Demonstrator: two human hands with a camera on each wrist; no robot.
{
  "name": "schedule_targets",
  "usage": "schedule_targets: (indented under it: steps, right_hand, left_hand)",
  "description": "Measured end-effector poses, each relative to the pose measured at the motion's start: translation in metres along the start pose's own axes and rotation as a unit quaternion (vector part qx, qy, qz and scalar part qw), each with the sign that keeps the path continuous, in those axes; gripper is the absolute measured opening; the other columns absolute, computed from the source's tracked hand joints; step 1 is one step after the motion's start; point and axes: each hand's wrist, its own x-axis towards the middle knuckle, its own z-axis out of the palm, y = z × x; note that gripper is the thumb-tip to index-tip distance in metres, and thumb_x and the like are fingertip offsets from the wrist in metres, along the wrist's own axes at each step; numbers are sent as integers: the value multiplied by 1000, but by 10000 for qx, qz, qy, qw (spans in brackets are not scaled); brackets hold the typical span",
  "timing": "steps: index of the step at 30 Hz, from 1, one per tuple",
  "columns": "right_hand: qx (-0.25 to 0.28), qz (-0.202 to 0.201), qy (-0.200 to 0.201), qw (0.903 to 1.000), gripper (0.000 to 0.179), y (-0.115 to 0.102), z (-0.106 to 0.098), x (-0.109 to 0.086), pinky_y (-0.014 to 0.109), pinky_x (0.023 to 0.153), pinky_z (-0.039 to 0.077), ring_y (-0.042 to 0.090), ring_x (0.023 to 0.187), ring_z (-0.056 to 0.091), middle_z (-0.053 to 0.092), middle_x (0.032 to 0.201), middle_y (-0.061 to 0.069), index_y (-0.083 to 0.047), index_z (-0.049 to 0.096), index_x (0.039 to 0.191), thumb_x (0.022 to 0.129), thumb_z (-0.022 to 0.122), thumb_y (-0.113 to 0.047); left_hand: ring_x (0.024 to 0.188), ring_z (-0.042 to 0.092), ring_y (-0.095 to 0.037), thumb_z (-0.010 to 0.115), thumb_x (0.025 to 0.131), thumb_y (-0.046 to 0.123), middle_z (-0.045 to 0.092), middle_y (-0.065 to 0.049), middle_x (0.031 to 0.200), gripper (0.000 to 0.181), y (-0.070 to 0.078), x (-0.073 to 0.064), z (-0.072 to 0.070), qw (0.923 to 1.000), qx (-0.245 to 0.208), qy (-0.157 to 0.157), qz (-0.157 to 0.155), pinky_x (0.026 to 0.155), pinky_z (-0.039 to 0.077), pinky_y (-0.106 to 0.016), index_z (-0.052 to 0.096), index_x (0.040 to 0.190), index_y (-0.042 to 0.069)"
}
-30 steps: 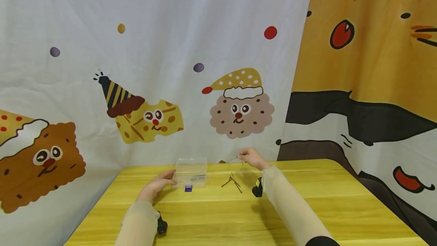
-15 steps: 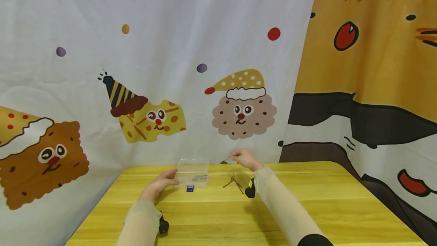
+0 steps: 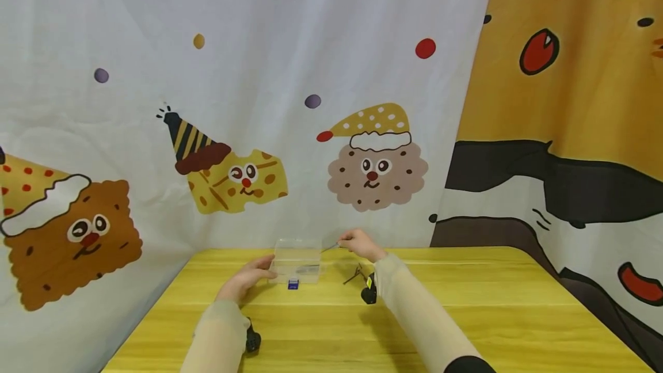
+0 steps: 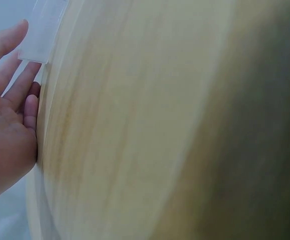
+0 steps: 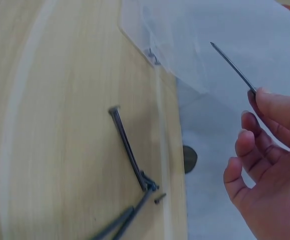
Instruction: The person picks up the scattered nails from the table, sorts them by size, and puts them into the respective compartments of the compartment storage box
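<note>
A clear plastic box point(image 3: 284, 273) with its lid raised stands near the table's back edge, with a blue latch point(image 3: 293, 284) at its front. Thin dark pieces point(image 3: 308, 270) lie inside, too small to tell apart. My left hand point(image 3: 248, 277) rests against the box's left side; its fingers are mostly straight and the thumb is spread apart in the left wrist view. My right hand point(image 3: 361, 244) pinches a nail point(image 5: 235, 69) between thumb and forefinger, point outward toward the box, above the table's back edge. Several nails point(image 5: 127, 147) lie loosely crossed on the table, below the right hand.
The wooden table point(image 3: 311, 327) has a light yellow grain. Right behind its back edge hangs a white curtain point(image 3: 290, 73) with cartoon prints. Black wrist cameras point(image 3: 369, 291) are strapped under both sleeves. A small screw-like piece point(image 5: 160, 198) lies beside the nails.
My right hand has moved left with the nail, bringing it close to the box's right side. My left hand stays at the box. The head view has shifted slightly.
</note>
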Motion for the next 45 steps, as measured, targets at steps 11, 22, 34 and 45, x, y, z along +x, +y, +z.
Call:
schedule_targets:
  steps: [11, 22, 34, 45]
  right_hand:
    - [-504, -143, -106, 9986, 23, -9, 25, 8, 36, 73, 50, 21, 84, 58, 67, 103, 9, 2, 70, 109, 98, 57, -13]
    - [-965, -216, -160, 9950, 15, -22, 44, 10, 35, 73, 52, 26, 87, 63, 69, 96, 12, 2, 72, 98, 95, 59, -5]
    - [-1358, -155, -216, 9904, 14, -20, 58, 12, 30, 68, 50, 11, 73, 55, 69, 88, 6, 1, 73, 94, 93, 60, -5]
    - [-1368, 43, -260, 9903, 15, -26, 64, 14, 26, 60, 44, 12, 68, 51, 71, 93, 8, 1, 75, 95, 92, 60, -1]
  left_hand:
    - [139, 26, -44, 71, 85, 9, 31, -27, 151, 73, 6, -3, 0, 10000, 28, 6, -16, 110, 18, -61, 36, 149, 2]
    - [137, 28, -45, 70, 84, 6, 33, -28, 149, 72, 6, -3, 3, 9999, 8, 99, 27, 109, 21, -61, 36, 148, -1]
    - [138, 29, -43, 69, 85, 6, 33, -27, 150, 71, 4, -4, 4, 9999, 52, 107, 30, 110, 22, -60, 36, 148, 0]
    - [139, 27, -43, 69, 85, 7, 31, -27, 151, 72, 4, -2, 2, 10000, 7, 68, -9, 110, 19, -60, 36, 149, 1]
